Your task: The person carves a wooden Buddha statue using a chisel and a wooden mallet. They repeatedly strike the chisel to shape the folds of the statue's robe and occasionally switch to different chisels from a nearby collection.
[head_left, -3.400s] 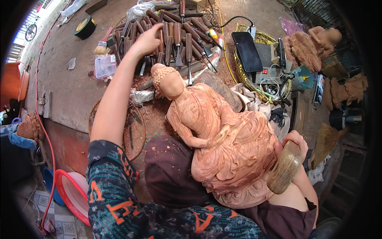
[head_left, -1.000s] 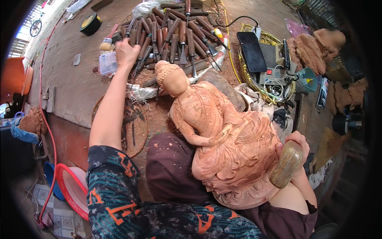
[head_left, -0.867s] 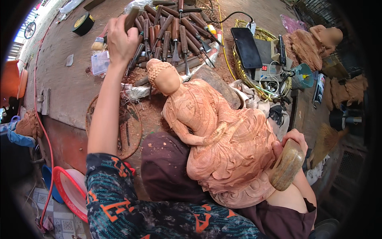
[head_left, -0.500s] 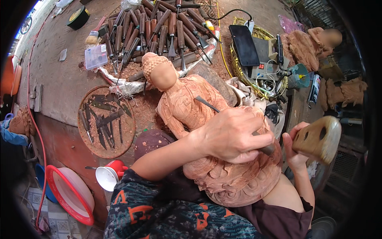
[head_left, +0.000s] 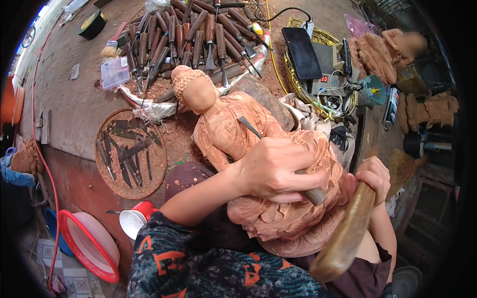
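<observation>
A reddish wooden seated figure lies across my lap, head toward the bench. My left hand rests on the figure's middle and grips a carving chisel whose metal blade points at the chest; the handle end sticks out past my fingers. My right hand is closed around the handle of a wooden mallet, held low at the figure's right side, head pointing down toward me.
Several wood-handled chisels lie spread on the bench behind the figure. A round wooden tray of small blades sits at left, a clear plastic box beyond it. A basket with a dark phone and more carved figures stand at right.
My left hand left the chisels on the bench and came back to the figure gripping a chisel. The mallet in my right hand has swung down from its raised position.
</observation>
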Action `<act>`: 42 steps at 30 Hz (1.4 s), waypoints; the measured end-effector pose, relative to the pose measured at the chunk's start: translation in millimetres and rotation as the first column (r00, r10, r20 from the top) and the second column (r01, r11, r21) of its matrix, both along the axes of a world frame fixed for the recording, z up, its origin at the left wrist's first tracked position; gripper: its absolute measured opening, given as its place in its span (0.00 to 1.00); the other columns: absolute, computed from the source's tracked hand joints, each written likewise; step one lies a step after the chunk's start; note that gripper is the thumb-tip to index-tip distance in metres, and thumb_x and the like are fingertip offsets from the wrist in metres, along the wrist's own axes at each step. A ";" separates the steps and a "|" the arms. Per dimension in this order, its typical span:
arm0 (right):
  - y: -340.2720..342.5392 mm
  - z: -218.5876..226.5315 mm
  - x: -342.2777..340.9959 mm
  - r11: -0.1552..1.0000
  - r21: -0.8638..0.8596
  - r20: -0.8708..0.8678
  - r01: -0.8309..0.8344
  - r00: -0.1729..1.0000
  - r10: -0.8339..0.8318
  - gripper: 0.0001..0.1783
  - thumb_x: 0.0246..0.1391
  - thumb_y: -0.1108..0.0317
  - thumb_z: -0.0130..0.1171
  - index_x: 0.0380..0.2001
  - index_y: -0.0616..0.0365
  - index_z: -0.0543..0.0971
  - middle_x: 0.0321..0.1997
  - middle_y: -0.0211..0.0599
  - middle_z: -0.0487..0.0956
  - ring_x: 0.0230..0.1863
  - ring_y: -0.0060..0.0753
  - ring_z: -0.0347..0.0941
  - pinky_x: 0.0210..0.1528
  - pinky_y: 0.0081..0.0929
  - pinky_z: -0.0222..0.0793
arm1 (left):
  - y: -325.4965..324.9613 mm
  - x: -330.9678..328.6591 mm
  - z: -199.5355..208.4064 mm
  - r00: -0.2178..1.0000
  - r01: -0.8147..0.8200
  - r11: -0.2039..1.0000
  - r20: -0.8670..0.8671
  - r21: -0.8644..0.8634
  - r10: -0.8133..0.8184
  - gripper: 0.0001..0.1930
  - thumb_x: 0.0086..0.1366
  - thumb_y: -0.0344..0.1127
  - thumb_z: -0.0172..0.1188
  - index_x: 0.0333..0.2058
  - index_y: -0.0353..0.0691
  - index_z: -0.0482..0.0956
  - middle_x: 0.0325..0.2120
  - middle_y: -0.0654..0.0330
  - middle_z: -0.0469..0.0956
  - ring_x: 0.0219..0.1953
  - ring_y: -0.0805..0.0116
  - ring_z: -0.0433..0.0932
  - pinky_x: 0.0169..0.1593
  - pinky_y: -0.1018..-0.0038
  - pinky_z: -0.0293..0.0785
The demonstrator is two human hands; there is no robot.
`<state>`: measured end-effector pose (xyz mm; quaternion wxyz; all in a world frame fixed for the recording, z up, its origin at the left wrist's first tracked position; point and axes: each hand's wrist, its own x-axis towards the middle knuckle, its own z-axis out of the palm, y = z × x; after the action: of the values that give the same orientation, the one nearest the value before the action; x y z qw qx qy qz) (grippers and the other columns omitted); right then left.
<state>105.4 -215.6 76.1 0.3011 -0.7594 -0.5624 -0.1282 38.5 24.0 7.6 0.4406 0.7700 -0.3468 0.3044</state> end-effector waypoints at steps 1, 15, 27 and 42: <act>1.9 4.7 0.6 0.997 -0.080 0.035 0.005 0.999 -0.002 0.15 0.39 0.77 0.65 0.31 0.59 0.70 0.17 0.32 0.68 0.15 0.32 0.64 0.17 0.26 0.58 | 0.4 -0.5 -0.4 1.000 0.003 1.000 -0.002 0.007 -0.003 0.19 0.41 0.47 0.60 0.34 0.47 0.79 0.18 0.67 0.61 0.18 0.71 0.66 0.20 0.73 0.58; 6.3 8.7 7.6 0.998 -0.049 0.134 -0.048 0.990 0.054 0.14 0.39 0.81 0.62 0.30 0.58 0.70 0.17 0.33 0.67 0.15 0.33 0.63 0.15 0.26 0.57 | 3.3 1.0 -3.0 1.000 0.001 1.000 0.009 -0.007 -0.001 0.16 0.45 0.47 0.58 0.30 0.44 0.80 0.16 0.68 0.60 0.16 0.71 0.64 0.19 0.74 0.57; 4.2 8.8 6.5 0.997 -0.082 0.078 0.011 0.997 -0.004 0.12 0.41 0.81 0.61 0.29 0.60 0.69 0.17 0.35 0.67 0.14 0.35 0.63 0.16 0.29 0.56 | 3.3 3.3 -1.2 1.000 -0.021 0.992 -0.014 -0.122 0.020 0.16 0.40 0.43 0.63 0.28 0.42 0.80 0.15 0.67 0.64 0.15 0.70 0.65 0.19 0.74 0.58; 4.2 6.2 5.7 0.999 0.005 0.003 0.041 0.999 -0.041 0.14 0.45 0.79 0.61 0.34 0.59 0.68 0.16 0.34 0.67 0.14 0.33 0.62 0.16 0.28 0.57 | -0.6 4.8 2.9 0.997 -0.072 0.985 0.008 -0.155 0.074 0.15 0.40 0.41 0.61 0.30 0.43 0.80 0.15 0.67 0.62 0.15 0.71 0.65 0.18 0.75 0.57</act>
<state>111.1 -211.5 82.3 0.2994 -0.7697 -0.5469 -0.1372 43.3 23.5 10.6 0.4851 0.7438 -0.2966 0.3515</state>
